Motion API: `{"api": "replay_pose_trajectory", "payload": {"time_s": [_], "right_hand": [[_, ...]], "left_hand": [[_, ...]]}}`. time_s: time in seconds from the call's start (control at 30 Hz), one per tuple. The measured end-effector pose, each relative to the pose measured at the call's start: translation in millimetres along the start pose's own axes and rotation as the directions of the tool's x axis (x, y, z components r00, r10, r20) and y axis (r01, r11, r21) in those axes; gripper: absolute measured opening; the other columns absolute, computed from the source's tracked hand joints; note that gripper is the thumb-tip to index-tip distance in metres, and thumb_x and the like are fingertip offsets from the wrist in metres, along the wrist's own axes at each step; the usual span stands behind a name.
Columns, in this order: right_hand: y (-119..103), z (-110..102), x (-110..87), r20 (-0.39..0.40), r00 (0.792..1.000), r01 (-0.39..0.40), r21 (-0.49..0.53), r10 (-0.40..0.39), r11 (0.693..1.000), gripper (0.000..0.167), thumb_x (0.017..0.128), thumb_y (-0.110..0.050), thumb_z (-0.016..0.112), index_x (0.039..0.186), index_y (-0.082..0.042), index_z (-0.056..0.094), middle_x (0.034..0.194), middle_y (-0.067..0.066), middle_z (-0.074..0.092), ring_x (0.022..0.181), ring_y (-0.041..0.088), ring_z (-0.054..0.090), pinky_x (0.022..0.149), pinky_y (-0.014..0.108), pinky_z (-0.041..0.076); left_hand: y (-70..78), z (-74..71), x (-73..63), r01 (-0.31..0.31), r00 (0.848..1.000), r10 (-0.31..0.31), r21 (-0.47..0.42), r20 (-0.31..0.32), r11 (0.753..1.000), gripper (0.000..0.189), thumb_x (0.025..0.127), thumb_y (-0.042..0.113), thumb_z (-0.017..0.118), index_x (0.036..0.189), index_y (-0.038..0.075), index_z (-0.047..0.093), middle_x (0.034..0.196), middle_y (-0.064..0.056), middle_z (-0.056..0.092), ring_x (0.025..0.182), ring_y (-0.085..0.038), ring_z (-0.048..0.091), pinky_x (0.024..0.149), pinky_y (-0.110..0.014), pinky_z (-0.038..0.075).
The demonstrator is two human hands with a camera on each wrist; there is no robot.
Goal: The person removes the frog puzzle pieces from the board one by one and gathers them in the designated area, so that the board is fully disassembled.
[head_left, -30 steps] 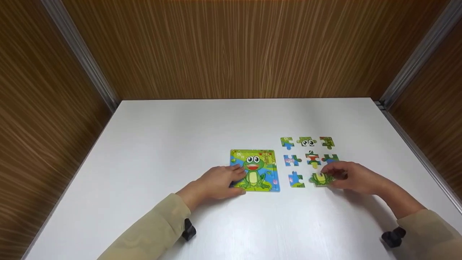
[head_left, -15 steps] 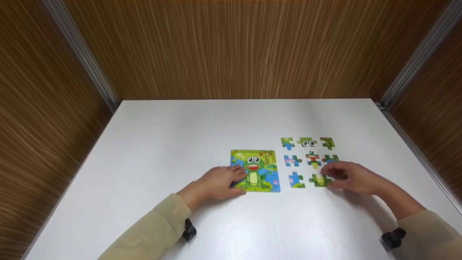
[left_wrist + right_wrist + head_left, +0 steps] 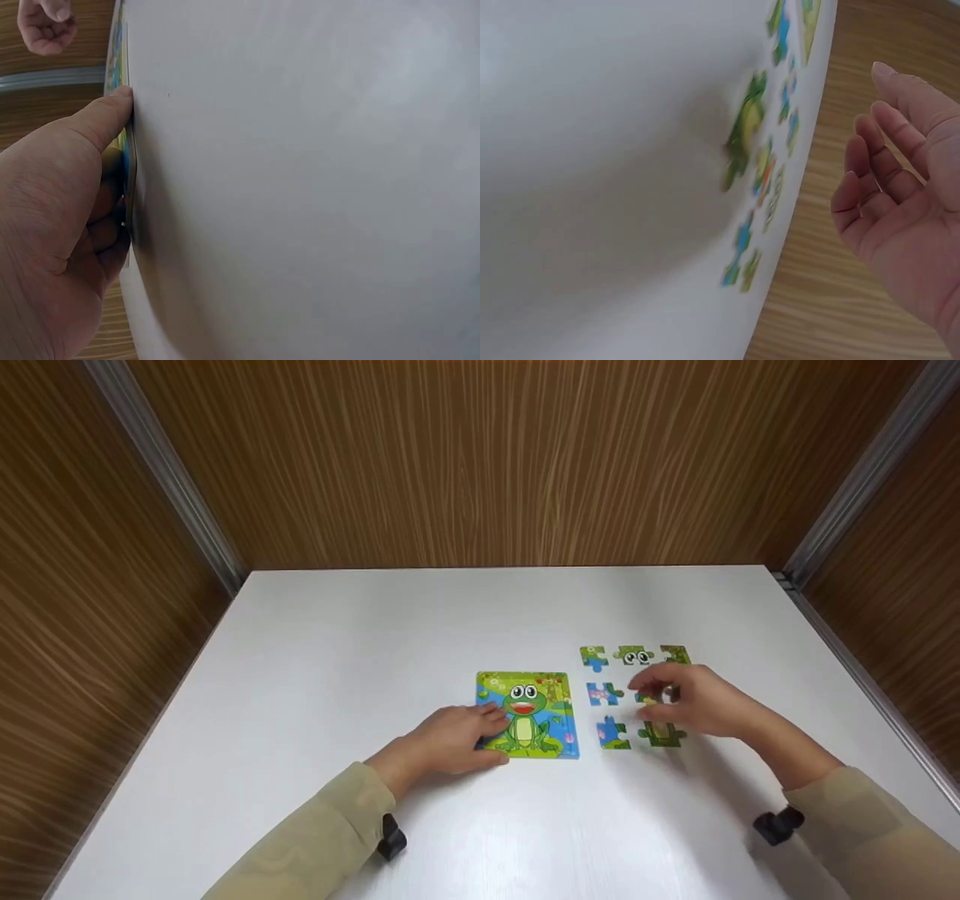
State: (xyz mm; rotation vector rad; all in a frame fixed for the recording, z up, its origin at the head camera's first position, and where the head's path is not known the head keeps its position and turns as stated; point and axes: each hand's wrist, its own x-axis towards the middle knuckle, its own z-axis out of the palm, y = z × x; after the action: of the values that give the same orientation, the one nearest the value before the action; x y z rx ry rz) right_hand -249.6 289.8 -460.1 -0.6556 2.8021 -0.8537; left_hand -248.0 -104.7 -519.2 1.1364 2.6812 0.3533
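My left hand (image 3: pixel 456 739) rests on the left side of a square frog puzzle board (image 3: pixel 559 731), its fingers lying over the picture. In the left wrist view that thumb (image 3: pixel 105 120) lies along the board's near edge. Above the loose puzzle pieces hovers my right hand (image 3: pixel 701 701), thumb and fingers apart and slightly bent, with nothing between them. Below it lies the frog-belly piece (image 3: pixel 663 737); the frog-mouth piece is mostly hidden. The right wrist view shows the belly piece (image 3: pixel 746 124) on the table and the hand (image 3: pixel 907 165) raised away from the pieces.
Several other pieces lie in rows right of the board, among them the eyes piece (image 3: pixel 636 658), a top-left corner piece (image 3: pixel 595 658) and a blue-green corner piece (image 3: pixel 613 735). The white table (image 3: pixel 360 660) is enclosed by wood-grain panels (image 3: pixel 465 465) at back and sides.
My right hand has risen from beside the belly piece and moved up and left over the middle pieces. The belly piece, tilted at first, lies flat. My left hand stays put.
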Motion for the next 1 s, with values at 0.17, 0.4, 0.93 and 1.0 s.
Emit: {"api": "replay_pose_trajectory", "payload": {"time_s": [0.17, 0.4, 0.93, 1.0], "right_hand": [[-20, 8, 18.1, 0.032, 0.999, 0.034, 0.024, -0.034, 0.999, 0.038, 0.091, -0.022, 0.087, 0.125, -0.011, 0.074, 0.114, 0.006, 0.071, 0.103, 0.029, 0.061, 0.087, 0.032, 0.056], [-35, 31, 36.2, 0.084, 0.992, 0.088, 0.037, -0.091, 0.995, 0.043, 0.090, -0.019, 0.088, 0.129, -0.010, 0.073, 0.114, 0.005, 0.072, 0.106, 0.030, 0.063, 0.091, 0.038, 0.056], [-44, 69, 57.8, 0.158, 0.981, 0.107, 0.048, -0.114, 0.993, 0.047, 0.085, -0.015, 0.092, 0.128, -0.011, 0.074, 0.113, 0.000, 0.070, 0.105, 0.024, 0.061, 0.098, 0.046, 0.054], [-44, 72, 58.6, 0.156, 0.982, 0.102, 0.046, -0.108, 0.994, 0.047, 0.085, -0.016, 0.092, 0.128, -0.011, 0.074, 0.114, -0.001, 0.070, 0.105, 0.022, 0.061, 0.099, 0.046, 0.054]], "left_hand": [[-0.2, 0.6, 0.1, 0.004, 1.000, -0.004, -0.003, -0.001, 1.000, 0.066, 0.105, 0.050, 0.058, 0.159, 0.012, 0.050, 0.166, -0.006, 0.042, 0.156, -0.027, 0.034, 0.124, -0.047, 0.033], [-0.7, 1.6, -0.8, -0.001, 1.000, 0.000, -0.013, -0.008, 1.000, 0.065, 0.105, 0.049, 0.059, 0.159, 0.012, 0.051, 0.166, -0.004, 0.043, 0.157, -0.025, 0.034, 0.123, -0.047, 0.034], [0.2, 3.7, 0.5, 0.001, 1.000, -0.002, -0.014, -0.020, 1.000, 0.065, 0.105, 0.048, 0.060, 0.158, 0.011, 0.052, 0.165, -0.007, 0.044, 0.156, -0.027, 0.036, 0.123, -0.047, 0.034], [-0.1, 3.6, 0.9, -0.002, 1.000, 0.002, -0.015, -0.022, 1.000, 0.065, 0.105, 0.048, 0.060, 0.158, 0.011, 0.052, 0.165, -0.007, 0.044, 0.156, -0.027, 0.036, 0.123, -0.047, 0.034]]}}
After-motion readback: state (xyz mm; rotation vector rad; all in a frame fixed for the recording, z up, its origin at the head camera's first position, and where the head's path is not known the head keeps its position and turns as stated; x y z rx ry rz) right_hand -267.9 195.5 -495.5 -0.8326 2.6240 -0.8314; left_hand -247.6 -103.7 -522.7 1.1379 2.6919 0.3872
